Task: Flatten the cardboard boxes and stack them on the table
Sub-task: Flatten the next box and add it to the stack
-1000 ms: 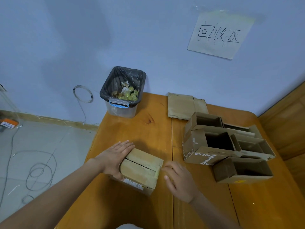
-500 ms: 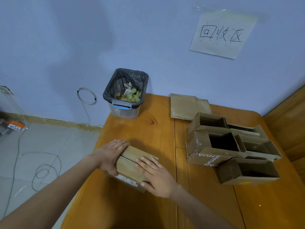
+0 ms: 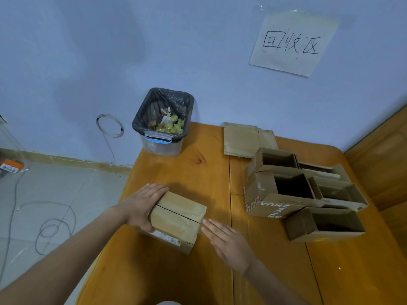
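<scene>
Closed cardboard box [image 3: 177, 219]: on wooden tabletop [image 3: 198, 168], near left front edge, top flaps shut along centre seam, label on front side. Left hand [image 3: 141, 206]: fingers straight, pressed flat against box's left end, thumb at its front corner. Right hand [image 3: 228, 242]: fingers straight, grasping nothing, fingertips at box's right end. Open boxes [image 3: 304, 194]: clustered at right. Flattened cardboard [image 3: 244, 139]: against wall. Lined bin [image 3: 163, 122]: far left corner.
</scene>
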### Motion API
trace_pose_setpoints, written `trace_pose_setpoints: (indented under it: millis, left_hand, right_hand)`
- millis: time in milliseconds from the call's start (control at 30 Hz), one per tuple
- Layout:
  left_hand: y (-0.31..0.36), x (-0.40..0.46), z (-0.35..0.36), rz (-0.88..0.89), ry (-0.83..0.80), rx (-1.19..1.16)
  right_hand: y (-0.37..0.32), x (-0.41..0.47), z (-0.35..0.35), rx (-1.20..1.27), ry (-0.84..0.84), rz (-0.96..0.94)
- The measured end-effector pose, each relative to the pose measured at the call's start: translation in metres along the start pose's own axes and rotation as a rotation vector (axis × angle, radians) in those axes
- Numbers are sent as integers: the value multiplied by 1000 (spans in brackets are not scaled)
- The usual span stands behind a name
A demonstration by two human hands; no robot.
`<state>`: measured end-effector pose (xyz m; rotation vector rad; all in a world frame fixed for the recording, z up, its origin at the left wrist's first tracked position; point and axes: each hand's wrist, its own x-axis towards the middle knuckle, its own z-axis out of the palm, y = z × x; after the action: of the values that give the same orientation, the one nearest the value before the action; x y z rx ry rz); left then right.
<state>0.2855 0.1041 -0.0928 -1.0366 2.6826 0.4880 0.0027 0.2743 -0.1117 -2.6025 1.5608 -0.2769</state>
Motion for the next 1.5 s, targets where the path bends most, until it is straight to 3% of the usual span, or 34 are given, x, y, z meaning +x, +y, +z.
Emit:
trace_pose_setpoints:
  millis: [200, 333, 600, 700, 1167, 1500]
  left_hand:
    - [2, 3, -1, -9, -1, 31]
    - [4, 5, 0, -36, 3, 43]
    - [12, 7, -1, -37, -24, 81]
    - [16, 8, -2, -50, -25, 93]
    - [14, 9, -5, -73, -41, 122]
    - [15, 8, -13, -157, -76, 228]
  right_hand:
    - [12, -12, -12, -18, -127, -48]
    - [11, -12, -28, -78, -10, 12]
    - [6, -3, -31, -111, 189, -62]
    - [5, 6, -35, -134, 203, -11]
    - [-5, 46, -38, -336, 13, 132]
    - [-5, 54, -48, -35, -48, 219]
